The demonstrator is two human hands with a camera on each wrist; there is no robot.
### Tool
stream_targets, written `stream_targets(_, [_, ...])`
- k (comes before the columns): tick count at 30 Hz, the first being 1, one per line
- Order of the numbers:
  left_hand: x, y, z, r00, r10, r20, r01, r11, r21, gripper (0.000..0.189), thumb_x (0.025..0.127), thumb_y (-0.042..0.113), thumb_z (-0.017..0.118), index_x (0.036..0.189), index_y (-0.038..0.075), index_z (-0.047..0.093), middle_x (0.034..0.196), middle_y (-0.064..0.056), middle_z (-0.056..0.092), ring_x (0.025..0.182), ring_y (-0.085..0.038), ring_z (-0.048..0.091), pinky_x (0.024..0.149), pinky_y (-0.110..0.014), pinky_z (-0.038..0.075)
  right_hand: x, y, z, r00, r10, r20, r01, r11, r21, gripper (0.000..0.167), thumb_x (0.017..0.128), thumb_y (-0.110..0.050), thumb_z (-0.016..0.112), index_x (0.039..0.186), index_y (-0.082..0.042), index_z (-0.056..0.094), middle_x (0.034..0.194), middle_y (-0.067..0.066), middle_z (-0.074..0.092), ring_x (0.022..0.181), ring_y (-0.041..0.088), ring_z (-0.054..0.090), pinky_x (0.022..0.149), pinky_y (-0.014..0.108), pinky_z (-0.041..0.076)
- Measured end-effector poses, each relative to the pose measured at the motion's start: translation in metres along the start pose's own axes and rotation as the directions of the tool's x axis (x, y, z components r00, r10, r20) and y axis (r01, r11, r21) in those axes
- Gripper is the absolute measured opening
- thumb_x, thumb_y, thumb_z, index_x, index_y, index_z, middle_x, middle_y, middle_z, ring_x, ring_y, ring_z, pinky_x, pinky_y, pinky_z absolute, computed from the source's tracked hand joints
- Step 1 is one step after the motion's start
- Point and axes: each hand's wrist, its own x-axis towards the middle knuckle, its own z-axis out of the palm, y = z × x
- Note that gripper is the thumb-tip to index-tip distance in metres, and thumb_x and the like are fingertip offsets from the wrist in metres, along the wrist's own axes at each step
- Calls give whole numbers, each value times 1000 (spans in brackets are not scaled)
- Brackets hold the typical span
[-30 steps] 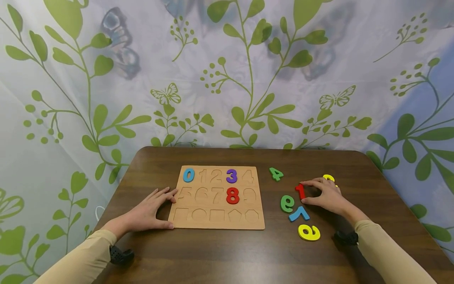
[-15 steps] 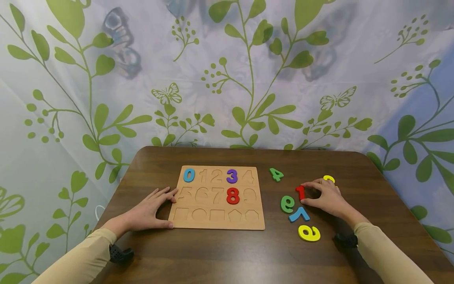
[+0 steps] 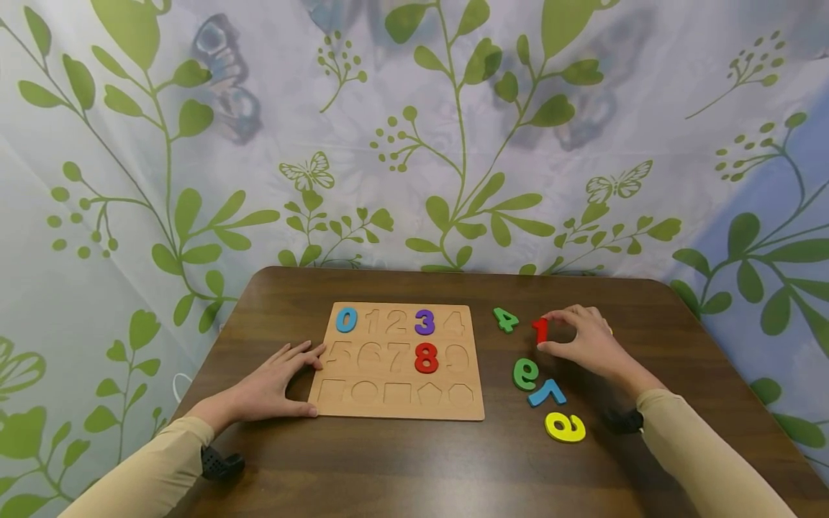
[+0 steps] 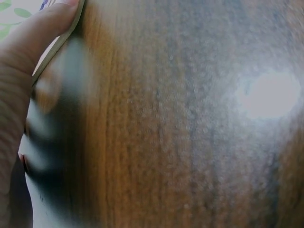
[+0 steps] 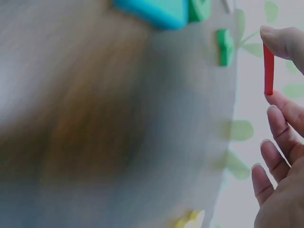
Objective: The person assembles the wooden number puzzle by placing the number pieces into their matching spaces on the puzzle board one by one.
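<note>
A wooden number board [image 3: 401,395] lies on the table, with a blue 0 [image 3: 346,319], a purple 3 [image 3: 424,322] and a red 8 [image 3: 426,357] in its recesses. My left hand [image 3: 272,385] rests at the board's left edge, fingers spread, thumb touching the lower corner. In the left wrist view that thumb [image 4: 35,40] lies against the board's rim. My right hand [image 3: 592,345] pinches a red number 1 [image 3: 540,330] by its ends between thumb and forefinger. The right wrist view shows the red 1 [image 5: 269,69] edge-on, the other fingers loosely bent.
Right of the board lie a green 4 [image 3: 506,319], a green 9-shaped or 6-shaped piece [image 3: 525,374], a blue 7 [image 3: 547,393] and a yellow piece [image 3: 565,427] of similar shape. Another yellow piece is mostly hidden behind my right hand. A patterned curtain [image 3: 414,144] hangs behind the table.
The right hand has lifted the red 1 and shifted it slightly left and away from me. My left hand and the board stay in place.
</note>
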Motion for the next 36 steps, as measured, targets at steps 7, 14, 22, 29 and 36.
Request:
stream_targets(7, [1,-1,1,1000,-9,9,9,1000,-9,67,78,67,79,123,23,55,164,-6,35,152,-41,24,120,-66,11,25,-34,8,999,-43,5,43,999,30,68,83,-56,81,133,-13,64,117,9,56,114,32,38,87,52,40])
stream_targets(14, [0,-2,2,1000,-5,8,5,1000,-13,69,77,67,79,124,22,55,164,-5,35,152,-39,23,120,-65,10,51,-72,25,994,-112,15,110,991,79,57,81,-46,86,127,-18,68,116,8,58,118,30,38,96,55,35])
stream_targets(22, [0,-3,3,1000,-7,8,7,1000,-14,67,78,67,78,123,24,55,164,-5,35,152,-39,23,120,-65,11,76,-118,48,982,-183,36,180,981,71,57,79,-46,87,125,-18,69,112,8,61,119,29,40,102,55,31])
stream_targets(29, [1,-3,3,1000,-13,8,13,1000,-7,68,77,68,79,124,25,55,164,-4,35,152,-38,24,121,-64,11,89,-146,69,974,-219,54,212,971,106,55,79,-45,87,125,-21,70,115,-2,58,119,26,40,102,52,32])
stream_targets(36, [0,-3,3,1000,-12,2,12,1000,3,68,77,68,79,124,24,55,164,-4,36,152,-39,24,120,-65,12,100,-169,90,971,-223,87,213,971,111,53,80,-49,84,125,-24,69,115,-6,56,122,22,39,102,49,32])
